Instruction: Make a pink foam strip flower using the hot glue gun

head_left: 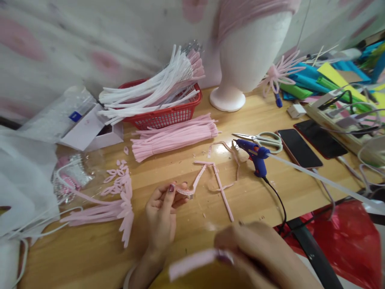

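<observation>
My left hand pinches a thin pink measuring tape between thumb and fingers, above the wooden table. Small marks run along the tape, and a metal tip shows near the fingers. Closer to the camera, my right hand is closed on a pink pipe cleaner, whose free end points left; both are blurred. A straight pink pipe cleaner piece lies on the table between the hands and the blue glue gun. Left of my left hand are pink bent pipe cleaners and small pink loops.
A pink pipe cleaner bundle lies before a red basket heaped with white ones. Scissors, two phones and a power strip sit at right. A white mannequin head stands behind. The glue gun's cord crosses the front edge.
</observation>
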Demonstrator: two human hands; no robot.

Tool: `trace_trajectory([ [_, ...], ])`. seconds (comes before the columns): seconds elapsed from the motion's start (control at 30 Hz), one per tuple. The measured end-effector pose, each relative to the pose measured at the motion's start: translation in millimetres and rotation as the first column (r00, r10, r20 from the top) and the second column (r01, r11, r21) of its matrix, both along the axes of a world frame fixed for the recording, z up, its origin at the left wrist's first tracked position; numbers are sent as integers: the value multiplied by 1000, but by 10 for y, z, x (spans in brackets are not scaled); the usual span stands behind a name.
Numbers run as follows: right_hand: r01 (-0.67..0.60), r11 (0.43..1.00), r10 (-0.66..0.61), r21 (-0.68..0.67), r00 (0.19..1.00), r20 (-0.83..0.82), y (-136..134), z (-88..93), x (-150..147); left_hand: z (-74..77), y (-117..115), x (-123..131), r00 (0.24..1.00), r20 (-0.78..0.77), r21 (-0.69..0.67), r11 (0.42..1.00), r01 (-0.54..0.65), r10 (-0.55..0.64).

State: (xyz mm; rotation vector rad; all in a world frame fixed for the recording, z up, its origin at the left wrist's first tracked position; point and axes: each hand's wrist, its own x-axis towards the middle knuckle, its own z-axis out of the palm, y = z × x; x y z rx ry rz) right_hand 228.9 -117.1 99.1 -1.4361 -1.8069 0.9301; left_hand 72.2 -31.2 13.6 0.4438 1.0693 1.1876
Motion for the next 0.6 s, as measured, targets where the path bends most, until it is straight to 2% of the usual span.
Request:
trace_trajectory([
  [0.13,233,972,-230,8,963,-138,341,-436,-47,1,3,3,997,-68,41,999,-32,35],
  [0.23,269,963,-261,2,936,-235,469,-627,-84,-12,-7,-5,994,-112,69,998,0,8],
  [0.47,123,986,-150,-112,948,-280,496,-641,-25,-18,-64,-78,965,-260,92,994,62,-36],
  [0.6,86,983,-129,-161,952,-278,497,-655,9,-12,-90,-97,944,-326,157,983,94,-38],
])
